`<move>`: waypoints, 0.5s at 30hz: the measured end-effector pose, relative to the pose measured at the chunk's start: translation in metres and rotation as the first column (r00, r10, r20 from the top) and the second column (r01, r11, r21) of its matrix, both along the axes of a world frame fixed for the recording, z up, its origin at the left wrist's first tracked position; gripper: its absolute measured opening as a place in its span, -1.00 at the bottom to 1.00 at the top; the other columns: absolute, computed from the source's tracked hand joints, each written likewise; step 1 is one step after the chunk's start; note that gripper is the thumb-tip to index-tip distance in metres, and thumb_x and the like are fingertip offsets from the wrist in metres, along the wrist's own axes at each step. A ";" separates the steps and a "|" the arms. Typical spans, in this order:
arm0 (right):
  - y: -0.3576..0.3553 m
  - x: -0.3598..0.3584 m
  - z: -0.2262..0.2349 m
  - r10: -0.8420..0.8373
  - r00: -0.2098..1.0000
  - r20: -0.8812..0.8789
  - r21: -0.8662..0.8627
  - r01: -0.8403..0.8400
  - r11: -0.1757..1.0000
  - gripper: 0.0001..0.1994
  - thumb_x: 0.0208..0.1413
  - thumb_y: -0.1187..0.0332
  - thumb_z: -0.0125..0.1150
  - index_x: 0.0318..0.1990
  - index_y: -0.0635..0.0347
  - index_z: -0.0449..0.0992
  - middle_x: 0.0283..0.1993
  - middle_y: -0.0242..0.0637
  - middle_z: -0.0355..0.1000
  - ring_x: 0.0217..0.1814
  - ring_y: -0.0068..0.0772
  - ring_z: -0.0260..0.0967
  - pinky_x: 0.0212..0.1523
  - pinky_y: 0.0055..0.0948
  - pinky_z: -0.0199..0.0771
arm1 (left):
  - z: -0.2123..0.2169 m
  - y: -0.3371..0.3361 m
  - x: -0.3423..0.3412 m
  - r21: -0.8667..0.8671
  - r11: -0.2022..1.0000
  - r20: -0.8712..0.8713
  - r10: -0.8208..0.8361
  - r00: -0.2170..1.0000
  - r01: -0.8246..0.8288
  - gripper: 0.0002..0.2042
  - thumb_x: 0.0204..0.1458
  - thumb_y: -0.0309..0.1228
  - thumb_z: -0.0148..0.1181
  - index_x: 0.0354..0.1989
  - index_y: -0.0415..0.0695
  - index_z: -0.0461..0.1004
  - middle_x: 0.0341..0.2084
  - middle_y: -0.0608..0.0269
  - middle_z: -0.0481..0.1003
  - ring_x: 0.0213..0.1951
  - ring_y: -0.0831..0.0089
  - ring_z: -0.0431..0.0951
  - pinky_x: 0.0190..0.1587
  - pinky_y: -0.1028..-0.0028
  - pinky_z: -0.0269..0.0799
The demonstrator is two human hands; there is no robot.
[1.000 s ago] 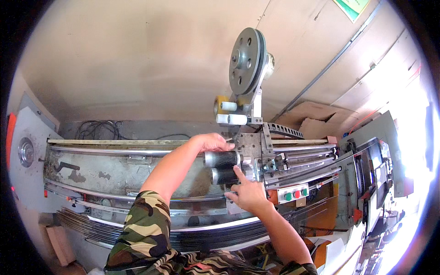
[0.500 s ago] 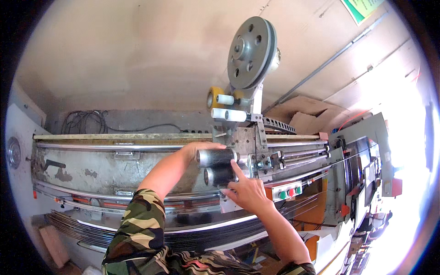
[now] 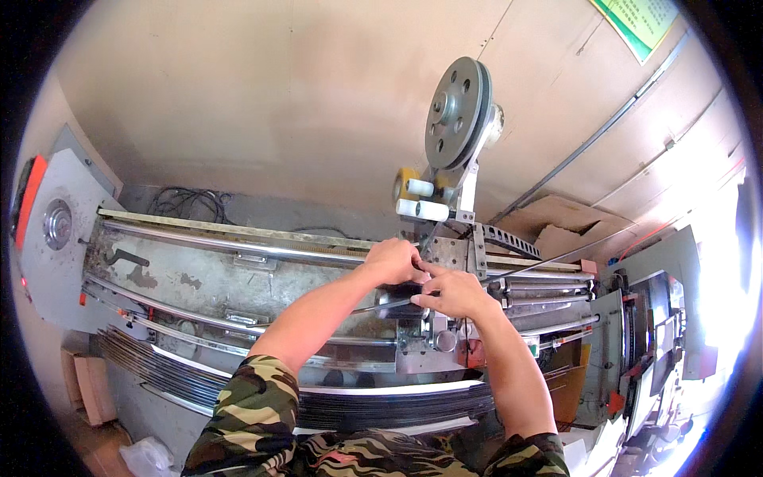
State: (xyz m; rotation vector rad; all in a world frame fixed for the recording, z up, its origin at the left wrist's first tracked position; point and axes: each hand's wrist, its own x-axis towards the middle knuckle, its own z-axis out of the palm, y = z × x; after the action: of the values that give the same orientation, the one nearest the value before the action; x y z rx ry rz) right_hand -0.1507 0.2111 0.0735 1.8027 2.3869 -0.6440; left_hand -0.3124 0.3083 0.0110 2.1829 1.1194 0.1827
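Note:
A long, thin dark rod (image 3: 370, 308) slants across the machine, passing under my hands and out to the upper right. My right hand (image 3: 458, 292) is closed over it, thumb and forefinger at the rod. Close against its fingertips, my left hand (image 3: 393, 261) has its fingers curled together; what they pinch is hidden. A narrow strip (image 3: 430, 238) comes down from the white rollers (image 3: 431, 211) towards my fingers. Beside those rollers sits a yellow ring-shaped roll (image 3: 406, 183). The dark rollers below my hands are mostly covered.
A large grey wheel (image 3: 456, 115) stands above the rollers on an upright arm. Metal guide rails (image 3: 238, 248) run along the machine bed. Several thin black rods (image 3: 358, 409) lie along the near side. Cardboard (image 3: 568, 230) leans at the back right.
The rod now runs beneath my hands across the rollers. My right hand has moved up and right, from pointing at the rollers to gripping; my left has drawn in beside it.

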 end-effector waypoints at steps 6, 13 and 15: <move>-0.029 0.069 -0.013 -0.004 0.992 -0.122 0.144 0.021 0.989 -0.63 0.04 -0.13 0.25 -0.24 -0.11 0.72 0.19 -0.27 0.48 0.05 -0.07 0.51 0.04 -0.20 0.49 | -0.013 -0.037 0.009 0.344 0.928 0.308 0.031 0.951 -0.141 -0.81 -0.19 -0.25 0.45 -0.47 -0.05 0.63 -0.42 0.24 0.60 -0.21 0.19 0.55 -0.14 0.22 0.48; -0.034 0.113 -0.015 -0.246 0.953 -0.178 -0.005 0.249 0.968 -0.58 0.05 -0.18 0.25 -0.30 -0.06 0.73 -0.35 -0.19 0.62 -0.22 -0.03 0.56 -0.13 -0.18 0.54 | 0.009 -0.058 -0.006 0.479 0.871 0.266 -0.026 0.964 -0.108 -0.79 -0.08 -0.31 0.39 -0.53 -0.13 0.49 -0.46 0.21 0.54 -0.26 0.15 0.51 -0.22 0.23 0.44; -0.030 0.119 -0.026 -0.242 0.952 -0.186 0.003 0.247 0.969 -0.58 0.06 -0.19 0.24 -0.29 -0.07 0.74 -0.34 -0.20 0.62 -0.22 -0.03 0.56 -0.13 -0.17 0.54 | 0.024 -0.069 -0.007 0.400 0.909 0.226 0.030 0.974 -0.121 -0.78 -0.05 -0.33 0.40 -0.53 -0.16 0.48 -0.40 0.21 0.58 -0.27 0.20 0.56 -0.22 0.29 0.47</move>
State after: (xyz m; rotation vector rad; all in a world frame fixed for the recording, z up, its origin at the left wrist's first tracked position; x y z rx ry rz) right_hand -0.0318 0.1813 0.0479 2.1608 2.3079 -0.8432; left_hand -0.3195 0.2397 0.0347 2.4083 1.1171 0.7342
